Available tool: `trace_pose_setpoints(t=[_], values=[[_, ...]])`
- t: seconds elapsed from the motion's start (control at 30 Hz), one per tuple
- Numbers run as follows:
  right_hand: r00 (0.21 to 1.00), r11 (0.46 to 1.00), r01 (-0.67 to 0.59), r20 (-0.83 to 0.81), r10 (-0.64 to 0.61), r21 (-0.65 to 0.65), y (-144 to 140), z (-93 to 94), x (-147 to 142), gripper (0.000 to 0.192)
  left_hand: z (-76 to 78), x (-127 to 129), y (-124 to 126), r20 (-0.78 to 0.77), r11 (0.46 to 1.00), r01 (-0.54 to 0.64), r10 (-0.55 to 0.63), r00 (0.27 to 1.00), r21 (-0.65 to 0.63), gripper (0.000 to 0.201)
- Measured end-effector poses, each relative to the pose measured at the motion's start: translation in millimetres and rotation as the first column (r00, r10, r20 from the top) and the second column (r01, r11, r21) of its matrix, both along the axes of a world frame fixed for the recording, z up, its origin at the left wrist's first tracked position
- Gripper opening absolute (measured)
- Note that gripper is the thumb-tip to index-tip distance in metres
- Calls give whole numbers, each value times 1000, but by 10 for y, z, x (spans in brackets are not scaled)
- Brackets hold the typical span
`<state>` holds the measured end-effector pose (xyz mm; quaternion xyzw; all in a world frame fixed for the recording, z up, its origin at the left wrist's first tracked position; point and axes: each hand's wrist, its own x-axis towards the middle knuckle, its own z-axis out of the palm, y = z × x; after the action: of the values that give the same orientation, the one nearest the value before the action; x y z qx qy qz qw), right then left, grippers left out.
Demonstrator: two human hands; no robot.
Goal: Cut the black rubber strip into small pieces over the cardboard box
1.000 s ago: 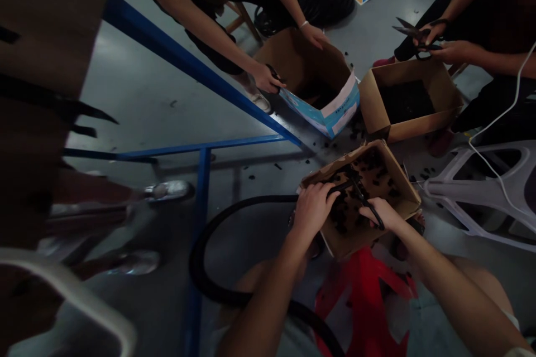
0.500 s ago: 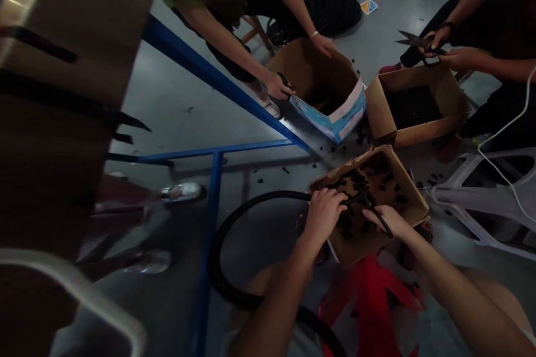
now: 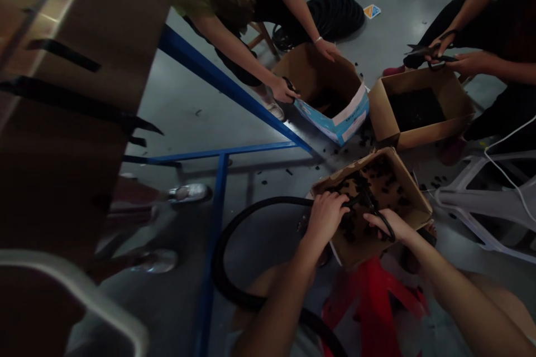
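My left hand [image 3: 329, 213] is closed around a long black rubber strip or hose [image 3: 251, 215], which loops left and down past my forearm. Its free end reaches over an open cardboard box [image 3: 355, 254]. Scissors [image 3: 389, 228] are in my right hand [image 3: 389, 224], fingers wrapped round the black handles. The scissor blades point up and left, close to the end of the black length; whether they touch it I cannot tell. Small black cut pieces [image 3: 379, 170] lie scattered inside the box below both hands.
Across from me, one person's hands hold a blue-printed box [image 3: 349, 120]. Another person holds scissors [image 3: 435, 56] above a box of black pieces [image 3: 414, 109]. A blue metal frame [image 3: 218, 201] stands left, a grey plastic stool [image 3: 494, 195] right. A black coil [image 3: 337, 14] lies behind.
The view has shifted slightly, so most things sit a little farther right. My right hand's scissors look somewhat more open at the handles. My left hand keeps its hold.
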<state>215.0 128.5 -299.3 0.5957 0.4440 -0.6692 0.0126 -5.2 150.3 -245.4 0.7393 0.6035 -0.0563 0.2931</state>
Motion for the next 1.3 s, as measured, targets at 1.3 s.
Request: trace_pose_setpoints(t=[1.3], values=[[1000,993,-13,-3,13,114,-6,-7,-56,52,-10,-37,-11,-3,1000,-14,14,1000,6,22]])
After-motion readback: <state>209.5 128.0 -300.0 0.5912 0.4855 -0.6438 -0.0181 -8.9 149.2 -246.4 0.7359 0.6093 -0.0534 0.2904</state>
